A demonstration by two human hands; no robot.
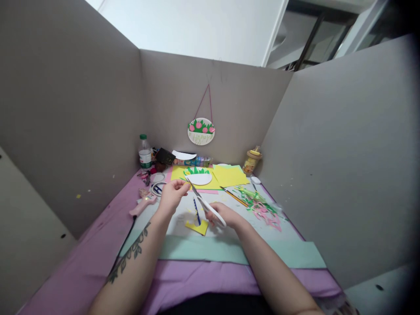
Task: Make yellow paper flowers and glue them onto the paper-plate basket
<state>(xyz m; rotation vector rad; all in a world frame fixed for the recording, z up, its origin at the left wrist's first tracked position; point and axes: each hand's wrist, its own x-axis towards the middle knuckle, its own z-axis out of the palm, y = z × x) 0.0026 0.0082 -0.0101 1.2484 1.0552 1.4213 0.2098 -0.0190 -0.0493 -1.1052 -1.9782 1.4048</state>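
My right hand (220,213) has its fingers in the handles of white-handled scissors (207,205). Their blades point up and left, the tips right by the fingers of my left hand (175,194). That hand is closed in a pinch; what it holds is too small to make out, though a trace of yellow shows at the fingertips. Below the blades lie a dark blue pen (196,211) and a cut yellow paper scrap (201,227). Beyond the hands, a white half-round piece with green paper leaves (198,178) rests on yellow paper.
Yellow sheets (231,176), a pencil (239,199) and green and pink paper scraps (262,208) lie to the right. A pink glue gun (143,204), tape roll (158,189) and bottle (145,154) are left. A decorated plate (201,139) hangs on the grey back panel.
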